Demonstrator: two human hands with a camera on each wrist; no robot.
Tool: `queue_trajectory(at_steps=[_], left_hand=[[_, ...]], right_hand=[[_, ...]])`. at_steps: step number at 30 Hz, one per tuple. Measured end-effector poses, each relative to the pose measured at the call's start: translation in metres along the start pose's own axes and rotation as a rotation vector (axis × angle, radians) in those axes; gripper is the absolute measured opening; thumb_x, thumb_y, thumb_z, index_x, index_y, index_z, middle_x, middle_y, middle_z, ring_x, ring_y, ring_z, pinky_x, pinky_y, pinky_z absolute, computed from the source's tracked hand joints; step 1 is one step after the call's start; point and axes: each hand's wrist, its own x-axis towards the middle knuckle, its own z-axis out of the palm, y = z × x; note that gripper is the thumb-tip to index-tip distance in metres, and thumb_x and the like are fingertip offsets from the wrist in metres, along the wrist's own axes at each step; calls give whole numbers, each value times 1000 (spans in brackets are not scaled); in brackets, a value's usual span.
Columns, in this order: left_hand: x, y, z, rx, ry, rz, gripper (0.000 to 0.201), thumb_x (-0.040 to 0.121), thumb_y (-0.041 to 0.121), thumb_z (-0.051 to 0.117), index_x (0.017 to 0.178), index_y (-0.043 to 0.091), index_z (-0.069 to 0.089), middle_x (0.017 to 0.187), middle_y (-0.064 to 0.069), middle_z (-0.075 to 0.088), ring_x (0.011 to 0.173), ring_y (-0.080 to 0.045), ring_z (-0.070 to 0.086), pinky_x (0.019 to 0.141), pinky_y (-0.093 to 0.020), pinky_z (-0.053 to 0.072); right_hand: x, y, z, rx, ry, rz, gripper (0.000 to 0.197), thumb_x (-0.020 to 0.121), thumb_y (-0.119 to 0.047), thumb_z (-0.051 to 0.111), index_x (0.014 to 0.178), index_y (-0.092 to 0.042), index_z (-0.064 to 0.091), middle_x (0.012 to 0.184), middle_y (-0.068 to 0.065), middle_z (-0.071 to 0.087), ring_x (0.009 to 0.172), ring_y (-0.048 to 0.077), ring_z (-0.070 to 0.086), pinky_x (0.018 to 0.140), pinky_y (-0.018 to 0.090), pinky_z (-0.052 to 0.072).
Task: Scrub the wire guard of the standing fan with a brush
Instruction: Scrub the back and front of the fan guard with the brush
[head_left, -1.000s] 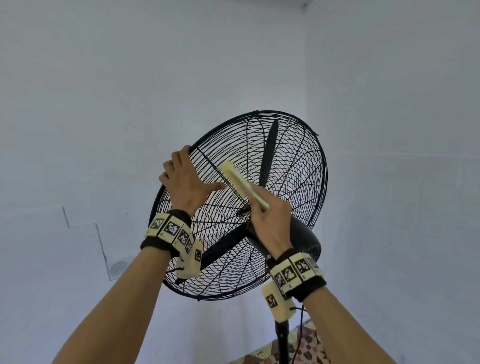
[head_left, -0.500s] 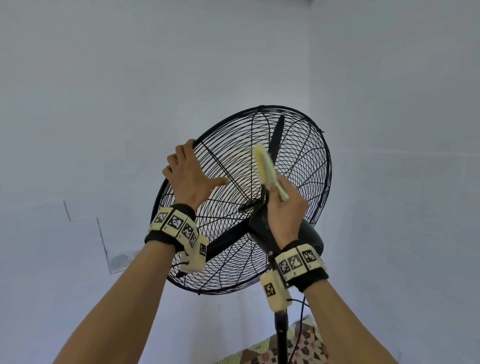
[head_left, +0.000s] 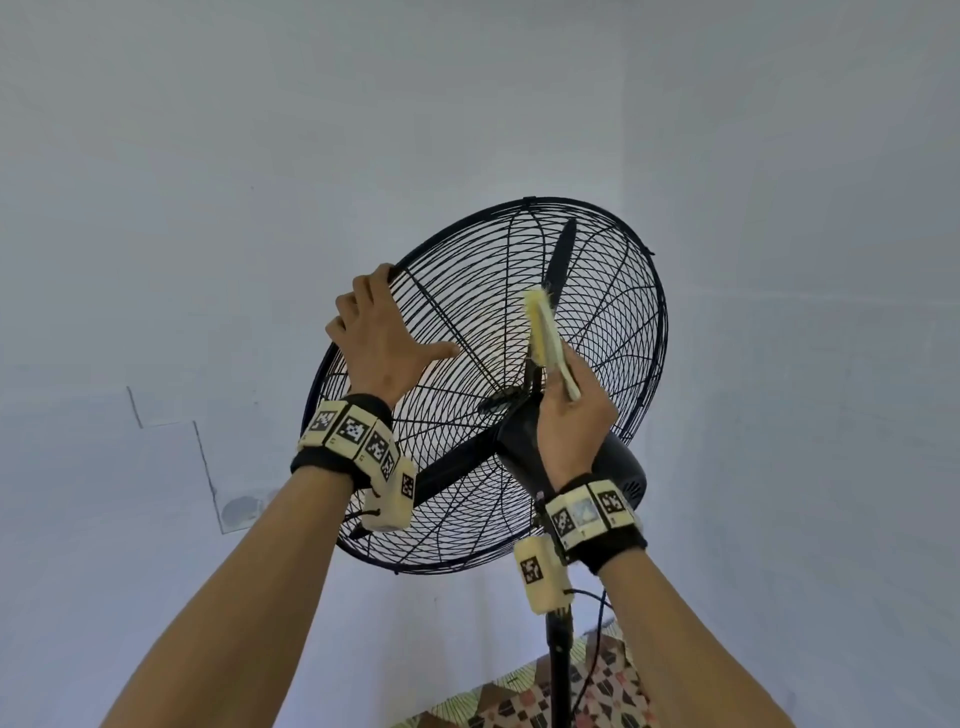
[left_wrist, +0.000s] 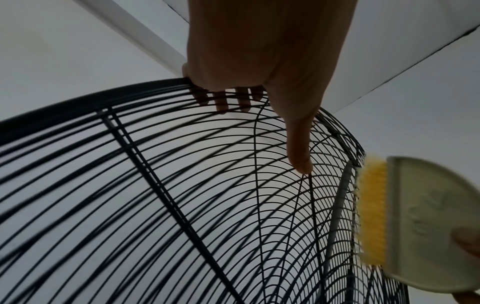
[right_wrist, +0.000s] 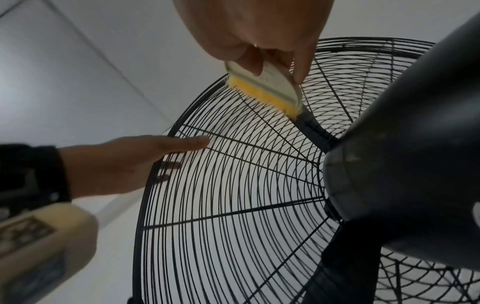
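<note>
The black wire guard (head_left: 613, 322) of the standing fan tilts upward in the head view, with dark blades inside. My left hand (head_left: 382, 338) grips the guard's upper left rim (left_wrist: 145, 85): fingers curl over the rim and through the wires, the thumb (left_wrist: 298, 156) lies along the back wires. My right hand (head_left: 569, 415) holds a pale brush (head_left: 545, 332) with yellow bristles (right_wrist: 262, 93). The bristles press on the rear wires above the motor housing (right_wrist: 405, 144). The same brush (left_wrist: 420, 222) shows at the right edge of the left wrist view.
The fan's black pole (head_left: 558, 670) runs down to a patterned cloth (head_left: 602, 696) at the bottom. A cable (head_left: 597, 629) hangs beside the pole. Pale walls meet in a corner behind the fan.
The brush has swept from the guard's left-centre towards its upper middle and turned more upright. My left hand has kept its hold on the rim.
</note>
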Motion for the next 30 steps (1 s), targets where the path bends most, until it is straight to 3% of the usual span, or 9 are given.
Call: queue_trajectory(at_steps=[3, 5, 8, 13, 15, 19, 22, 25, 30], left_hand=[[0, -5, 0, -2, 6, -13, 124, 56, 64, 93, 153, 16, 31, 146, -9, 41, 133, -35, 39, 107, -54, 32], [1, -9, 0, -5, 14, -27, 124, 56, 64, 93, 152, 16, 32, 146, -10, 41, 132, -35, 39, 107, -54, 33], [1, -10, 0, -7, 13, -28, 124, 55, 64, 94, 152, 16, 33, 145, -10, 42, 131, -35, 40, 106, -54, 33], [0, -1, 1, -8, 12, -5, 124, 56, 65, 93, 152, 16, 33, 145, -9, 43, 131, -34, 40, 107, -53, 34], [0, -4, 1, -9, 13, -10, 124, 55, 66, 93, 152, 17, 32, 146, -9, 42, 132, -35, 40, 107, -54, 34], [1, -11, 0, -13, 15, -38, 125, 54, 65, 93, 152, 16, 32, 147, -10, 42, 133, -35, 39, 108, -56, 33], [0, -6, 0, -8, 11, -17, 125, 55, 66, 93, 152, 16, 32, 146, -9, 42, 134, -35, 39, 109, -56, 33], [-1, 0, 1, 0, 12, -1, 125, 55, 67, 92, 152, 16, 32, 146, -9, 42, 134, -35, 40, 108, -54, 33], [-1, -9, -1, -15, 15, -30, 126, 55, 65, 93, 153, 15, 32, 148, -10, 42, 135, -36, 38, 109, -56, 32]], right_hand=[[-11, -2, 8, -24, -104, -28, 36, 94, -6, 70, 130, -12, 69, 114, 3, 75, 93, 13, 71, 81, 28, 62], [-22, 0, 9, -43, -242, -89, 37, 94, -6, 71, 130, -16, 69, 109, 0, 77, 82, 2, 68, 73, 14, 57], [-21, -2, 2, -49, -299, -129, 34, 94, -9, 71, 128, -15, 71, 102, -2, 78, 70, -1, 65, 60, 8, 50], [0, 0, 0, 4, 14, -20, 31, 95, -9, 69, 125, -10, 72, 103, 0, 76, 84, 16, 70, 71, 25, 60], [-8, 2, 5, -13, -74, -32, 34, 93, -6, 71, 126, -12, 71, 108, 2, 76, 87, 14, 71, 74, 27, 61], [-23, 7, 2, -29, -340, -147, 34, 93, -7, 71, 126, -14, 72, 103, 0, 77, 77, -4, 64, 70, 9, 50], [-14, 9, -4, 26, -148, -69, 30, 95, -8, 70, 124, -8, 73, 99, -1, 75, 77, 1, 66, 66, 10, 51], [-13, 12, 2, 24, 77, 12, 26, 95, -5, 68, 120, -7, 74, 104, -2, 72, 90, 10, 66, 80, 24, 59], [-43, 14, 12, 19, -153, -38, 31, 94, -2, 70, 124, -11, 72, 107, 0, 74, 90, 7, 69, 80, 19, 59]])
